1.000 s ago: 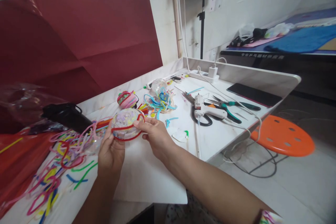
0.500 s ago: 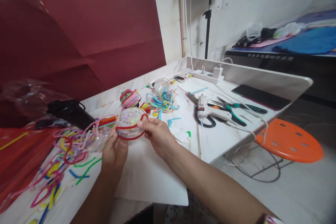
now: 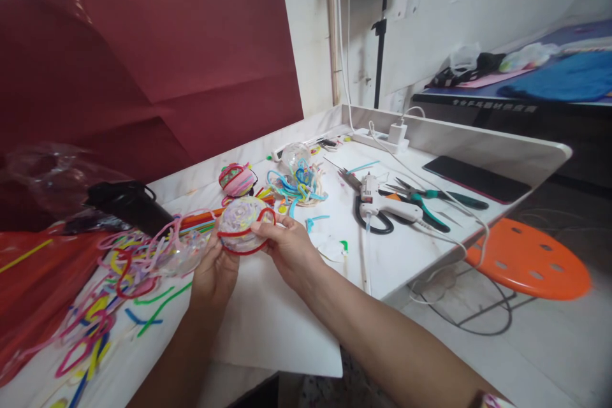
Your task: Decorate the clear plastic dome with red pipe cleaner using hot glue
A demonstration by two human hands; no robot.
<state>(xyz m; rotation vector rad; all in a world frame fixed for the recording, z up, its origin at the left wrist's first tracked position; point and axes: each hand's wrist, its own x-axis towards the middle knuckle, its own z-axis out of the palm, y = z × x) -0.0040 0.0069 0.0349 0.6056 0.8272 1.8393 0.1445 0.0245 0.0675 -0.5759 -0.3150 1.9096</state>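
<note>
Now both hands have the dome point(image 3: 243, 220) between them: the left grip point(image 3: 215, 273) cradles it at seven o'clock, fingers partly curled, while the right grip point(image 3: 291, 245) pinches it at three, thumb by the red cord point(image 3: 243, 253). From the dome, held over the surface point(image 3: 282, 319), a striped ball point(image 3: 238, 181) lies at twelve, the glue gun point(image 3: 388, 204) at three.

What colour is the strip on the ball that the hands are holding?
The strip on the ball is red, seen best in the head view.
</note>
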